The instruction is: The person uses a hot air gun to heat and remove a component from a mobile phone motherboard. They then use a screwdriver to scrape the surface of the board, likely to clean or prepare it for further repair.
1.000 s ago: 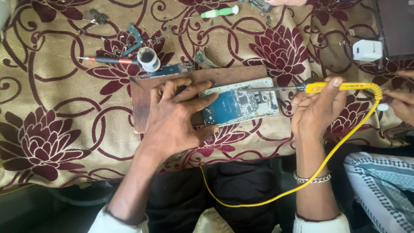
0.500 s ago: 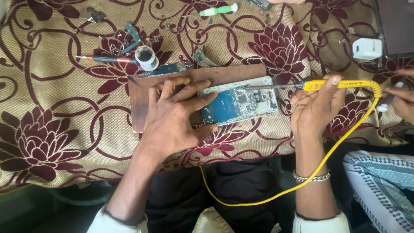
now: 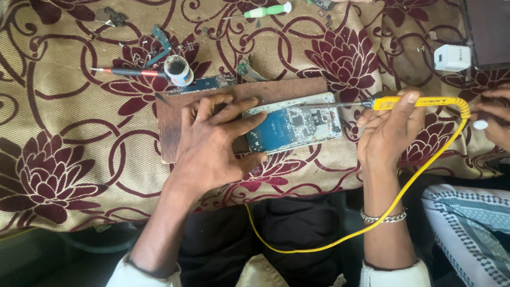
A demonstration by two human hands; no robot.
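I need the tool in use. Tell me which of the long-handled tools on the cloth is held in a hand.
The yellow-handled soldering iron, gripped by the right hand. The green-handled screwdriver and the red-and-black tool lie untouched.

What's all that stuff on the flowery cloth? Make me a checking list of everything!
Surface: flowery cloth, gold with dark red blooms.
Job's things: opened phone lying on a wooden board; yellow soldering iron, tip over the phone.
Clutter: green screwdriver, red-and-black tool, small round tin, white charger, loose small parts.
Grippers: left hand presses flat on the phone and board; right hand grips the iron.
Cables: yellow cord loops toward the lap.
Surroundings: another person's hand at the right edge.
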